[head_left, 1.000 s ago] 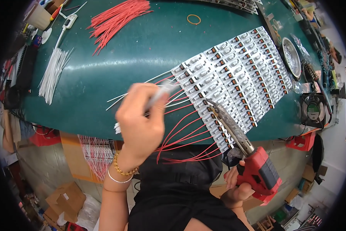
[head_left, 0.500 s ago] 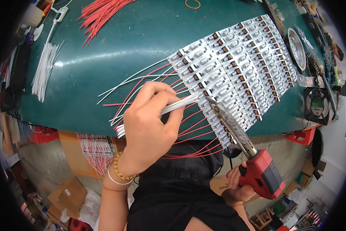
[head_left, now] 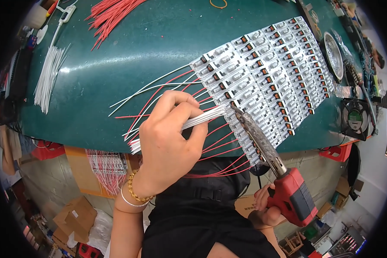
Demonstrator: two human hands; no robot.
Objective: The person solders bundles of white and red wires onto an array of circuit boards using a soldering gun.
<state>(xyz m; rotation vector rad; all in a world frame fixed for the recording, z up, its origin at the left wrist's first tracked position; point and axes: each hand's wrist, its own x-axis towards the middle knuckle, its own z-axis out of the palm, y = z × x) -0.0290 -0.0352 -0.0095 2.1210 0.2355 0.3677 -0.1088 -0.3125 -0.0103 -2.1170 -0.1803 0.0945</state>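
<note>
Pinched in my left hand (head_left: 169, 135) is a bundle of white wires (head_left: 204, 117), its tips lying at the near-left part of a large panel of small circuit boards (head_left: 262, 77). My right hand (head_left: 266, 206) grips a red and black soldering gun (head_left: 294, 195). Its dark tip (head_left: 236, 109) points up and left, meeting the panel right beside the wire ends; whether they touch is hard to make out. Red wires (head_left: 221, 146) and white wires (head_left: 150, 86) trail from the panel's left edge, some passing behind my left hand.
On the green table (head_left: 98, 81) lie loose white wires (head_left: 49, 79) at left and red wires (head_left: 114, 17) at the back. A metal bowl (head_left: 332, 56) and a small fan (head_left: 355, 118) stand at right. Below the table edge, a cardboard box (head_left: 79, 170) holds wired boards (head_left: 107, 170).
The panel has shifted very slightly to the right, and the wire tips and soldering gun tip have moved a little with it. Both hands keep their holds.
</note>
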